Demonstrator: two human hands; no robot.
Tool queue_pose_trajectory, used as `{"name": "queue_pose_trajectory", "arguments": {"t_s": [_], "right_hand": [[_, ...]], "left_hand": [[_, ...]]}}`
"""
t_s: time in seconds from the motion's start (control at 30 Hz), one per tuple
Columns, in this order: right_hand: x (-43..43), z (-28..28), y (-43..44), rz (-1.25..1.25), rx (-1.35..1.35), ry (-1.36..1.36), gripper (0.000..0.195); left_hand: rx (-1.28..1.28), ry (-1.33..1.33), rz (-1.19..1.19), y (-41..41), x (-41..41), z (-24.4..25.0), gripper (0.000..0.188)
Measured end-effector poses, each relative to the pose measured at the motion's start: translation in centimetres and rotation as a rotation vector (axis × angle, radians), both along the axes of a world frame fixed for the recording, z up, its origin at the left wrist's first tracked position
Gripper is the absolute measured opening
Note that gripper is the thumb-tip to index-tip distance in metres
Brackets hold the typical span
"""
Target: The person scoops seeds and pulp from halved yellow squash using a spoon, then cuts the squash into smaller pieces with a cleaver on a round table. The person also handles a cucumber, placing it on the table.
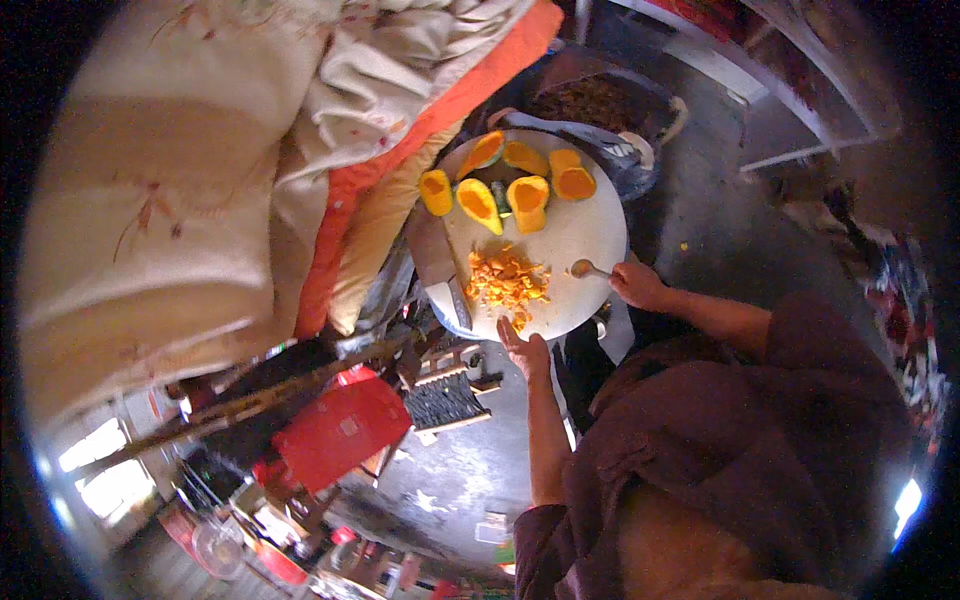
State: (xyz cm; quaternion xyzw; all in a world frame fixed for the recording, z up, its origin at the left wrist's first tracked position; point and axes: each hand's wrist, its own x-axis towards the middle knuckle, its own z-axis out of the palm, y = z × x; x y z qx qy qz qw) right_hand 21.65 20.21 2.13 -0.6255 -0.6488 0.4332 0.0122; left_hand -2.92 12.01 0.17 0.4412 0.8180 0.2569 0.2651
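My right hand [637, 285] is closed around the handle of a spoon [585, 268], whose bowl is over the right part of a round, pale board or tabletop [585, 232]. At the board's near edge, my left hand [525, 352] has its fingers apart and holds nothing. Its fingertips are beside a heap of stringy orange squash pulp [506, 277]. Several hollowed squash halves [476, 202] lie cut side up across the far part of the board. A dark, flat object, perhaps a large knife [459, 304], lies along the left edge.
A bed or padded surface with a cream cover [202, 165] and orange border [375, 165] adjoins the board's left. Beyond the board is a dark container [589, 101] with brown contents. A woven-seat stool [446, 397] and a red-covered table [345, 427] stand at lower left.
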Motion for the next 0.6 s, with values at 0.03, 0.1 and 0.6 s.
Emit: {"name": "queue_pose_trajectory", "arguments": {"t_s": [0.03, 0.1, 0.6], "right_hand": [[-0.7, 1.0, 0.3, 0.058, -0.009, 0.011, 0.023], [-2.1, 3.0, 1.0, 0.201, -0.027, 0.029, 0.023], [-16.2, -7.7, 14.4, 0.562, 0.211, 0.164, 0.012]], "left_hand": [[-0.074, -0.09, 0.119, -1.2, 0.3, 1.3, 0.069], [0.119, -0.624, 0.431, -7.7, -1.0, -3.7, 0.075], [-0.098, -0.608, 1.241, -34.1, 31.3, 4.7, 0.027]]}}
